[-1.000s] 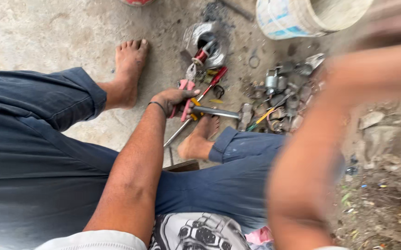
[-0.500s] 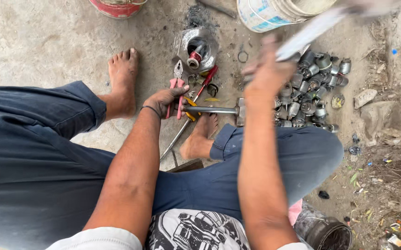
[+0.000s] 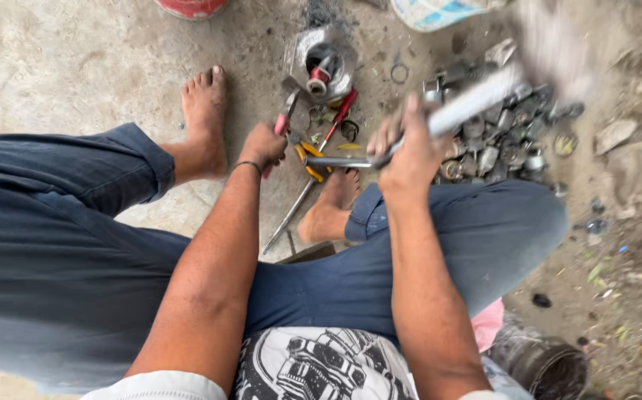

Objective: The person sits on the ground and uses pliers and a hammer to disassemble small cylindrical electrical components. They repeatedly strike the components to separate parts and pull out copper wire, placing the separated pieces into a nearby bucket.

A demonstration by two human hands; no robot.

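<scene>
- The left hand (image 3: 262,146) is closed round the red-handled pliers (image 3: 285,118), which point at the small grey metal workpiece (image 3: 319,70) standing on the floor in front of the bare feet.
- The right hand (image 3: 410,152) is clenched round the grey handle of a hammer (image 3: 469,104), whose head is blurred at the upper right; a thin steel rod (image 3: 339,161) lies under this fist.
- A blow landing off the mark could strike the left hand's knuckles, since they sit just beside the workpiece.
- The bare right foot (image 3: 332,204) and left foot (image 3: 204,118) lie near the tools; a glancing blow or a flying part could hit them.
- The pliers' hold looks slight, so the piece might tip or skid on the gritty ground.
- The heap of small grey metal cylinders (image 3: 506,137) at the right could scatter if knocked.
- The surface is a rough, stained concrete floor (image 3: 77,59), dusty, with debris and leaf scraps at the right.
- A red tub's rim (image 3: 191,6) and a white bucket (image 3: 439,11) stand at the far edge; the place looks like an outdoor yard.
</scene>
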